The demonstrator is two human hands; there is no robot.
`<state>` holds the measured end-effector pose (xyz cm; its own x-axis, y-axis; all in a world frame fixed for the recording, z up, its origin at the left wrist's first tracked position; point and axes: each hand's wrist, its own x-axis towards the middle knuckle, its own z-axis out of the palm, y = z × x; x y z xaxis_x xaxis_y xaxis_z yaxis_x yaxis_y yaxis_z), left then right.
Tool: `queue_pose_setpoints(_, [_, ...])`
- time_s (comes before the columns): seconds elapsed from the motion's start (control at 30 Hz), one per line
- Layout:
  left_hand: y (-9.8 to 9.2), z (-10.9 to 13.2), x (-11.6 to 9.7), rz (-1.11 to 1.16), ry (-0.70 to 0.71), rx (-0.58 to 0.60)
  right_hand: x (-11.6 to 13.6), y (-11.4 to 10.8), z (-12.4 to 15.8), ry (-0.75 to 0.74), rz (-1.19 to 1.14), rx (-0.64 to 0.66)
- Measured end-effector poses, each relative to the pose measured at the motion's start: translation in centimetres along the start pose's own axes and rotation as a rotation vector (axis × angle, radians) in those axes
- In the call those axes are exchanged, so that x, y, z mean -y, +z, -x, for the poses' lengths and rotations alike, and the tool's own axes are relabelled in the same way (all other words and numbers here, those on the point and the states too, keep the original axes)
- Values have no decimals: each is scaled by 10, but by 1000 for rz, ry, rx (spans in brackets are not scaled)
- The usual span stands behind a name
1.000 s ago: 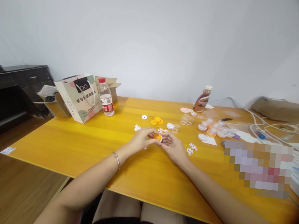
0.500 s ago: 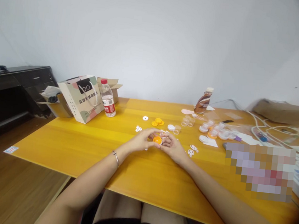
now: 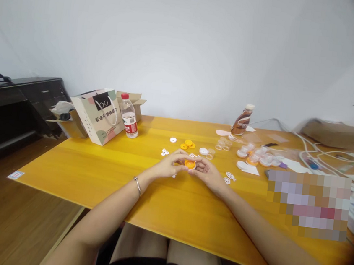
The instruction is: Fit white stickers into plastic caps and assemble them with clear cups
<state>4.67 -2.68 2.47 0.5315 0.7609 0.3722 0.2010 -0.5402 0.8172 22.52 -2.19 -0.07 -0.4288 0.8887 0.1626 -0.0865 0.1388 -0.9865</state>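
Between both hands is a small round orange disc with a whitish edge on its right side. My left hand grips it from the left with thumb and fingers. From the right, my right hand closes its fingertips on the same piece. Just beyond the hands lie several loose orange discs, a white disc and a larger white round part. Small white pieces lie left of them, and flat white parts with holes lie right of my right hand.
Clear ring-shaped parts and a group of clear-topped round pieces are to the right. A brown drink bottle stands behind. At left are a water bottle, a paper bag and cardboard boxes. White cables cover the far right.
The orange disc has tilted, so its round face shows wider and flatter. My right fingers have drawn in over its far edge. The view has shifted slightly.
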Motion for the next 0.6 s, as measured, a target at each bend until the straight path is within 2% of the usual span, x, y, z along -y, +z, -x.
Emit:
queue_pose_setpoints(0.17, [-5,0,-2,-20,-5,28,2,-5,-1,33,-24,43])
queue_pose_setpoints(0.27, [-11,-1,-1,-103,-81,-74,2,-10,0,60,-13,48])
queue_pose_setpoints(0.33, [-15,-2,-1,-174,-129,-154,1,-14,1,86,16,93])
queue_pose_setpoints(0.4, [-17,-2,-2,-222,-160,-176,1,-15,2,104,54,159])
queue_pose_setpoints(0.47, [-18,-2,-3,-244,-178,-149,1,-15,4,103,94,195])
queue_pose_setpoints(0.6, [-13,-2,-5,-211,-173,-19,1,-12,2,78,133,170])
